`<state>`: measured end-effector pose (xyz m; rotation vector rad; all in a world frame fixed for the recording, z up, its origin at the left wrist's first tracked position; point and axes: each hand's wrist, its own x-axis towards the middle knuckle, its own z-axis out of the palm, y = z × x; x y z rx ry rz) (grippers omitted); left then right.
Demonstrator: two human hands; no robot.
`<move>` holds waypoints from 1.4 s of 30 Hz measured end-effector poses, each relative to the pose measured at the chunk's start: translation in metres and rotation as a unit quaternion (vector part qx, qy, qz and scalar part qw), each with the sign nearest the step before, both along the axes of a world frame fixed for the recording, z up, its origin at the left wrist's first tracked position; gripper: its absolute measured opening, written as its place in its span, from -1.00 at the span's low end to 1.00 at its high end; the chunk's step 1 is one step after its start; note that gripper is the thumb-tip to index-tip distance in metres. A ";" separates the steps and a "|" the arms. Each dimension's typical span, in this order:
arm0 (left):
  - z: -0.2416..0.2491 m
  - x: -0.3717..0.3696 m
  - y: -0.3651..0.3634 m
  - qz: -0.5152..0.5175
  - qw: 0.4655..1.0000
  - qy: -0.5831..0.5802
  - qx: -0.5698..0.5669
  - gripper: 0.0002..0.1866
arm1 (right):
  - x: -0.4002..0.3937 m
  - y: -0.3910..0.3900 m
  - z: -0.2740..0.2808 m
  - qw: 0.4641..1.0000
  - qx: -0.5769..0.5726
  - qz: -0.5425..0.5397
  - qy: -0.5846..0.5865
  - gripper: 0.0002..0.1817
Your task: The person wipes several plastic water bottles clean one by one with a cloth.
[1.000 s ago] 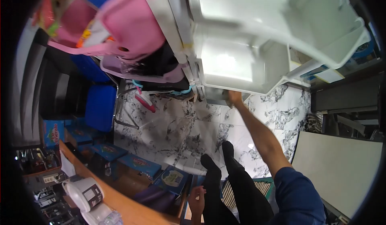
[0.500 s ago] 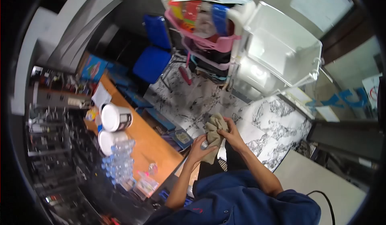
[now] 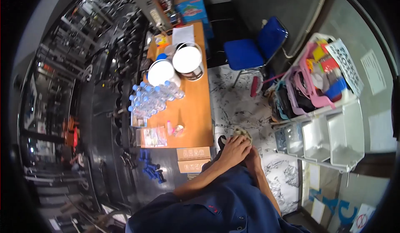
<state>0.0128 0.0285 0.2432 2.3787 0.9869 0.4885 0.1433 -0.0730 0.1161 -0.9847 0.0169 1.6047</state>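
Observation:
My left hand (image 3: 234,149) and my right hand (image 3: 253,157) are pressed together in front of my body, both closed around a crumpled beige cloth (image 3: 242,132). Only the cloth's top pokes out above my fingers. My arms come up from my dark blue shirt (image 3: 216,208). The hands hover just off the near right corner of the wooden table (image 3: 196,108), over the marble-patterned floor (image 3: 237,99).
On the table stand two white buckets (image 3: 187,60), a pack of water bottles (image 3: 152,97) and a leaflet (image 3: 153,136). A blue chair (image 3: 252,49) stands beyond. White bin shelves (image 3: 333,137) with pink baskets (image 3: 310,83) stand on the right. Dark cluttered shelving fills the left.
The view has swung round from the white bins to the table. My right hand left the bin, joined my left on the cloth, and both drew closer to my body.

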 end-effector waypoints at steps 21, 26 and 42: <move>0.025 -0.102 0.122 0.191 0.947 -0.168 -0.198 -0.78 | -0.048 0.235 0.053 0.953 0.005 -0.193 0.232 -0.39; -0.031 -0.148 0.164 0.082 0.959 -0.145 -0.230 -0.64 | -0.008 0.232 0.042 0.960 0.158 -0.133 0.191 -0.34; -0.048 -0.256 0.392 0.313 0.938 0.135 -0.067 -0.54 | -0.010 0.197 0.043 0.987 -0.022 -0.063 0.144 -0.50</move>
